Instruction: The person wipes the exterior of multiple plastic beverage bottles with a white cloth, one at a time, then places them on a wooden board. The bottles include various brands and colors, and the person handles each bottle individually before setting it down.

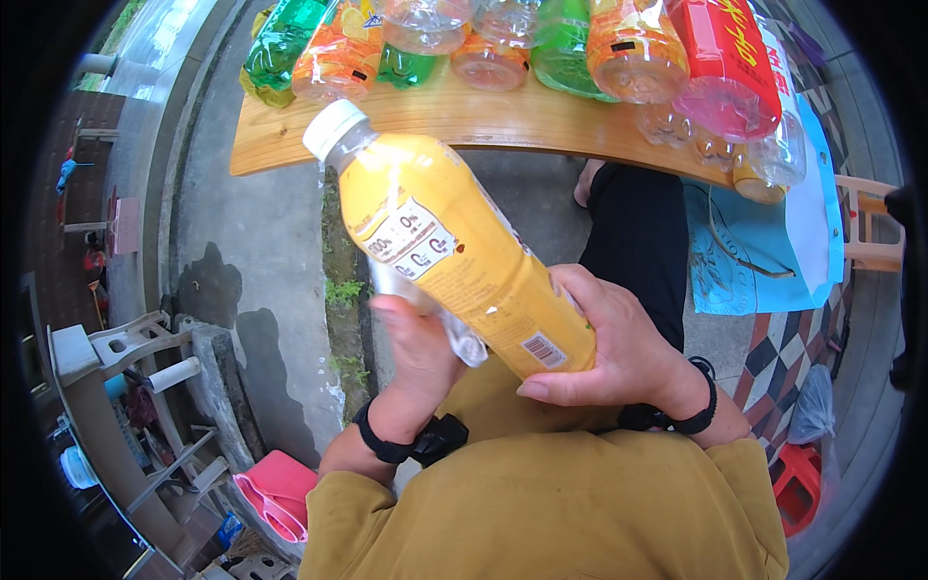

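Observation:
A yellow-labelled plastic bottle (464, 246) with a white cap (335, 129) is tilted in front of my torso, its cap pointing up and left. My right hand (627, 341) grips it near the base, with the thumb across the lower label. Beside the bottle's left side, my left hand (424, 351) has its thumb raised and holds what looks like a crumpled white cloth (467, 344). The cloth is partly hidden behind the bottle, as are most of my left fingers.
Several plastic bottles crowd a wooden table (464, 123), including a red-labelled one (728, 72) and a green one (286, 51). A light-blue bag (747, 254) hangs right of my leg. Red stool (797, 486) and pink boots (279, 493) are lower down, beside a concrete block (217, 391).

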A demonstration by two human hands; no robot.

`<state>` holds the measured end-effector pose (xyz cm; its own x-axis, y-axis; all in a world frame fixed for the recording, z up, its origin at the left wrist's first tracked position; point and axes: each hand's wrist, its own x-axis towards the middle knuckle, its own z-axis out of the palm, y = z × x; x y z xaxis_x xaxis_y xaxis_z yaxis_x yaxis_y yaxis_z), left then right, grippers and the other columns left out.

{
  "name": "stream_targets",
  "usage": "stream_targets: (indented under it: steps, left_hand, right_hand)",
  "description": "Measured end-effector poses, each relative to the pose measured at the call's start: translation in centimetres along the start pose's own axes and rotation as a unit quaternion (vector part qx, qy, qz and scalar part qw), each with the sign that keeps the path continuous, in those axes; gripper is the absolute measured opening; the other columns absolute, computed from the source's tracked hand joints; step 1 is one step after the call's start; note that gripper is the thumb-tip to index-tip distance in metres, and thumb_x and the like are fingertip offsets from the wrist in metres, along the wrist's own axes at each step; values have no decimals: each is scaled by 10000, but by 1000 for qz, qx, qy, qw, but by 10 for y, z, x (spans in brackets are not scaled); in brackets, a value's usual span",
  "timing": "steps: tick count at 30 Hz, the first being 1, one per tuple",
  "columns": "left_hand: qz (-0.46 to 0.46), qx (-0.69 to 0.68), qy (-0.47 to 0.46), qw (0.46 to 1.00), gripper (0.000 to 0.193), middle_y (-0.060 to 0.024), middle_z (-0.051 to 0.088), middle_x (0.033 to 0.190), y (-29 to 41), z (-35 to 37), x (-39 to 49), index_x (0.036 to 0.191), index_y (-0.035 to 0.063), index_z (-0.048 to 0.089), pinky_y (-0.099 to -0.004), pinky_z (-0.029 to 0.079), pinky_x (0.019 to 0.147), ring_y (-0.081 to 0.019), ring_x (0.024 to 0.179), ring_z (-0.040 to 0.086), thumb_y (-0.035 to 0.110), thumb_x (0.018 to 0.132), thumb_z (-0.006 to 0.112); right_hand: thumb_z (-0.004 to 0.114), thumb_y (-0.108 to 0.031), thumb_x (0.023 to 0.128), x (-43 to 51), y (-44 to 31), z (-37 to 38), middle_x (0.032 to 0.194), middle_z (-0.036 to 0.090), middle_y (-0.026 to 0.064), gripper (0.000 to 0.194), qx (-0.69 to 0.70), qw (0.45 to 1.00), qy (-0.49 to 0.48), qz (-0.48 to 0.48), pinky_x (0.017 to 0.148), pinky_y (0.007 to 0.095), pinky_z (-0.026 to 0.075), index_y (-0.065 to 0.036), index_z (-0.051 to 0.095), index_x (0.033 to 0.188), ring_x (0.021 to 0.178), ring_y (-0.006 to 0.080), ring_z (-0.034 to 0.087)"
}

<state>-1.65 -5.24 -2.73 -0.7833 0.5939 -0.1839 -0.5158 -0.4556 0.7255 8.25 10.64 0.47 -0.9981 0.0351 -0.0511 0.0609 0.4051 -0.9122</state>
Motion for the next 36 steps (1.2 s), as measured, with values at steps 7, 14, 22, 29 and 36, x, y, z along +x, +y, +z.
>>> stream_targets:
  steps: [7, 14, 22, 29, 36]
  left_hand:
    - [361, 333, 141, 859, 774, -162, 448, 1343, 21, -10, 16, 1364, -23, 321, -399, 349, 1044, -304, 1221, 463, 618, 932, 285]
    - [444, 633, -133, 620, 421, -144, 478, 1326, 2, 2, -4, 1063, 31, 640, -469, 241, 1077, -333, 1290, 394, 374, 823, 605]
    - [435, 685, -149, 565, 181, -112, 608, 1187, 44, 14, 17, 879, 60, 701, -456, 329, 1029, -360, 1202, 504, 152, 731, 652]
    - [441, 631, -6, 637, 320, -191, 552, 1234, 60, 8, 51, 990, 19, 682, -502, 358, 1004, -448, 1230, 431, 122, 695, 611]
    - [335, 624, -290, 643, 335, -123, 597, 1202, 31, 23, 2, 919, 23, 691, -462, 355, 1014, -341, 1192, 528, 289, 717, 680]
  right_hand:
    - [788, -439, 648, 1, 1, 4, 856, 615, 160, 689, 10, 999, -19, 34, 712, 368, 497, -25, 484, 1107, 830, 327, 632]
    - [791, -391, 626, 1, 11, 3, 861, 621, 155, 634, 8, 999, -1, 44, 704, 376, 497, -49, 499, 1073, 817, 341, 629]
    - [791, -390, 627, 2, 11, 6, 866, 623, 155, 629, 0, 1000, -2, 31, 713, 380, 501, -36, 515, 1066, 813, 341, 628]
    - [791, -409, 633, 0, 7, 2, 869, 626, 164, 664, 5, 999, -13, 32, 715, 382, 502, -21, 514, 1095, 818, 345, 630]
    - [796, -379, 612, 1, 15, 8, 922, 626, 151, 653, -30, 999, -6, 31, 726, 385, 506, -41, 519, 1097, 850, 348, 627]
